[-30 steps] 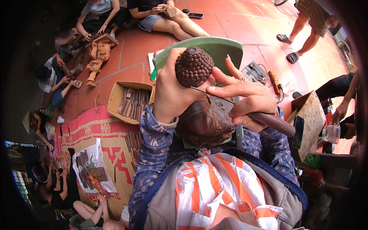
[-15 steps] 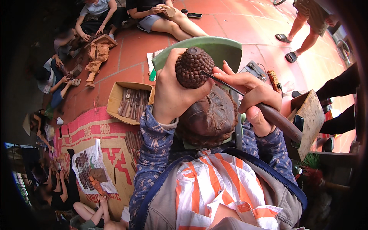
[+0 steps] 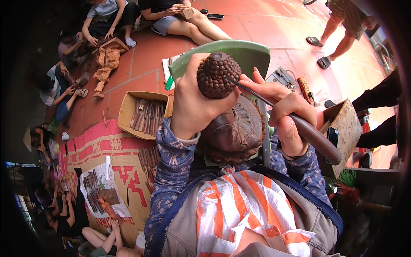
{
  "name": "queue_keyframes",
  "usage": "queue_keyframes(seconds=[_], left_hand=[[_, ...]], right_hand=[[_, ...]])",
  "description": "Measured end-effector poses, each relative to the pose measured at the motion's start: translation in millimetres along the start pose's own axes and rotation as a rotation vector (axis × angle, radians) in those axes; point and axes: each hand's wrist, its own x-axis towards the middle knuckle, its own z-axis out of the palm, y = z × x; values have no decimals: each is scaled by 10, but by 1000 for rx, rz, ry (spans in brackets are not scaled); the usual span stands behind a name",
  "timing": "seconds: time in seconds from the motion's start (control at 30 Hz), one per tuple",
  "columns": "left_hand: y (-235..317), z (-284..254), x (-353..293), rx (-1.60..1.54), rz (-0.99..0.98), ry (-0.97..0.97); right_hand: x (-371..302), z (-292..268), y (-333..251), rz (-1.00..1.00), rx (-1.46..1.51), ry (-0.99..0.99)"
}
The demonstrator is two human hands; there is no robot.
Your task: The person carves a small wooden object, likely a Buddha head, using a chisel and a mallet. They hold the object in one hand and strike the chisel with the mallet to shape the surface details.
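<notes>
A dark brown wood carving [image 3: 233, 130] rests upright in my lap, its knobbed top [image 3: 218, 75] covered in small round bumps. My left hand [image 3: 195, 100] is wrapped around the left and near side of that top. In my right hand [image 3: 293, 113] is a carving chisel [image 3: 314, 139] with a thick dark wooden handle; its thin metal shaft points left. The chisel's tip touches the bumps on the right side of the knob. My right index finger is stretched out beside the shaft, close to the carving.
Behind the carving is a green plastic chair [image 3: 252, 55]. At left, a cardboard box [image 3: 128, 124] holds several chisels, and more tools lie on a patterned mat [image 3: 92, 143]. A wooden board [image 3: 344, 128] stands at right. Other people sit carving at far left; someone stands at upper right.
The right hand and chisel handle have shifted very slightly, the handle's end a little lower and to the right. The left hand keeps its grip on the carving.
</notes>
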Motion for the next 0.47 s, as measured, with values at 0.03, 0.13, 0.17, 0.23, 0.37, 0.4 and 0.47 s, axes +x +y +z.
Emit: queue_keyframes(seconds=[0.03, 0.13, 0.17, 0.23, 0.37, 0.4, 0.47], left_hand=[[-1, -1, -1, 21, 7, -1], [-14, -8, 0, 20, 23, -4], [-14, -11, 0, 14, 19, 0], [-10, -12, -4, 3, 12, 7], [31, -15, -15, -39, -65, -28], [32, -14, -15, -22, -58, -33], [33, -19, -15, -7, -50, -36]], right_hand=[[-9, 31, -16, -2, -23, 22], [-9, 110, -109, 23, -137, 50], [20, 129, -181, 53, -198, 34], [96, 170, -304, 101, -320, 21], [158, 175, -339, 137, -245, 66], [158, 173, -327, 147, -174, 101], [158, 182, -322, 149, -122, 124]])
